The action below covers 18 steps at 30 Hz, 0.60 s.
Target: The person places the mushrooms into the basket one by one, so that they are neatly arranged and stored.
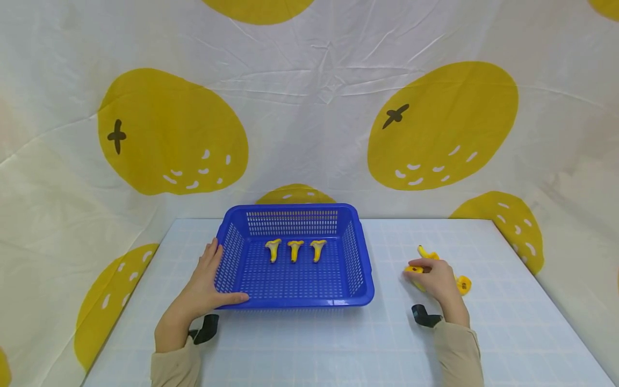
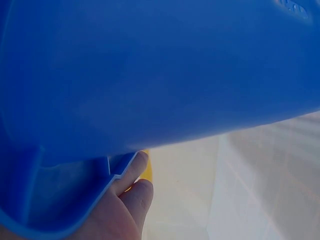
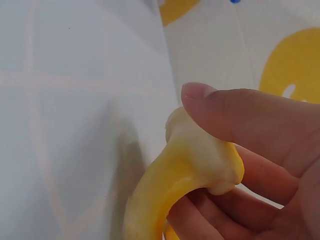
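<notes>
My left hand (image 1: 198, 287) holds the front left corner of a blue plastic basket (image 1: 309, 302), the thumb along the front rim and the fingers along the left side. Beyond the rim, some of those fingers (image 2: 137, 197) show in the left wrist view. Three yellow mushrooms with pale gills lie in a row on the basket floor: a left one (image 1: 273, 250), a middle one (image 1: 294, 251) and a right one (image 1: 317, 251). To the right of the basket, my right hand (image 1: 437, 279) pinches another yellow mushroom (image 3: 175, 170) by its pale cap, its curved stem hanging down.
More yellow mushrooms lie around my right hand, one behind it (image 1: 425, 252) and one to its right (image 1: 463, 285). A pale checked cloth (image 1: 309, 349) covers the table. A white curtain (image 1: 309, 134) with yellow fruit prints rises behind. Dark wrist mounts (image 1: 425, 316) hang near both hands.
</notes>
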Available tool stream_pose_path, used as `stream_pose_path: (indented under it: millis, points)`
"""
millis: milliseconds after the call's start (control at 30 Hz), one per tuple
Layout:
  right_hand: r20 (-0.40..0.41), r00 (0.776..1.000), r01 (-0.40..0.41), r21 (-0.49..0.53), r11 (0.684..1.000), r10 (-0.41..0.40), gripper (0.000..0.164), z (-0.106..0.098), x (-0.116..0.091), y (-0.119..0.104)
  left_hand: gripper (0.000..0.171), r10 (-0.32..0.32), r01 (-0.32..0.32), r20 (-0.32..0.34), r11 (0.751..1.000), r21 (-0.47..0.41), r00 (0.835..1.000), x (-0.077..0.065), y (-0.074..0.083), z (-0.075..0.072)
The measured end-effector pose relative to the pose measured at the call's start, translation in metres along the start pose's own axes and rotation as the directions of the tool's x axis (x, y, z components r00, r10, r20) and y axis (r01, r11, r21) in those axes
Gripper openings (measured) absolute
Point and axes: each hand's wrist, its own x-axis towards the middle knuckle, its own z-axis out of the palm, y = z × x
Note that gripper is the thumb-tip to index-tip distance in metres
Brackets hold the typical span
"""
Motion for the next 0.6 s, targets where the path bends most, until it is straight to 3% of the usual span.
stream_pose_path:
  millis: [267,600]
  points:
    - [-0.053,0.999,-0.005,0.009,1.000,0.006,0.049,-0.002,-0.001,-0.004,0.132,0.003,-0.004,-0.003,1.000,-0.004,1.000,0.000,-0.001,0.001]
    - [-0.053,0.999,-0.003,0.032,0.999,0.005,0.053,-0.004,-0.002,-0.033,0.133,0.003,-0.003,-0.001,1.000,0.000,1.000,0.001,0.000,0.000]
